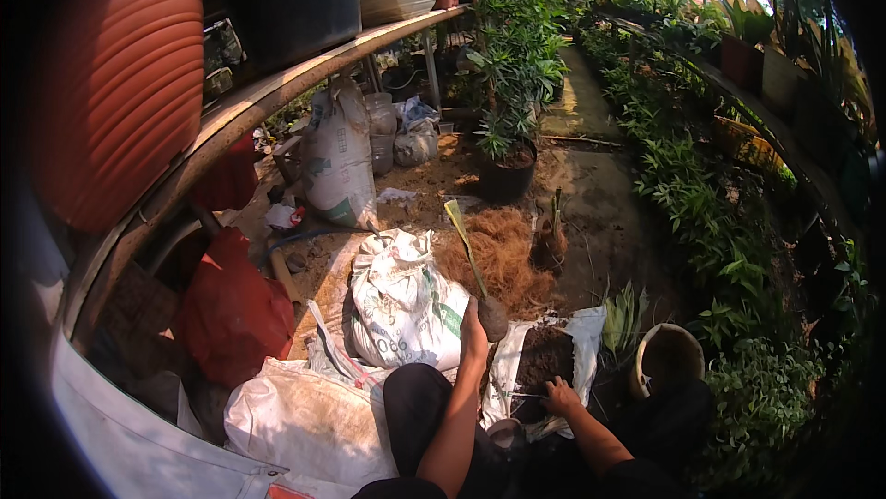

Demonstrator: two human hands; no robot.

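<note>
The left hand (474, 335) is closed around the side of a round brown root ball (496, 320), from which one long yellow-green shoot stands up, leaning a little to the left. Most of its fingers are hidden behind the ball. The right hand (562, 398) is lower, with bent fingers at the near edge of the dark soil (543, 360) in the open white sack (589, 337); whether it pinches some soil, I cannot tell.

Ahead of the left hand lies a heap of brown coconut fibre (503, 257), and beyond the right hand stands a second sprouted plant (553, 245). To the right of the right hand there is a round pot (639, 372).

In my judgement, the step in hand is preparing soil for this seedling. The next move seems to call for the left hand to keep the shoot upright, while the right hand gathers loose soil, without bending the stem.
</note>
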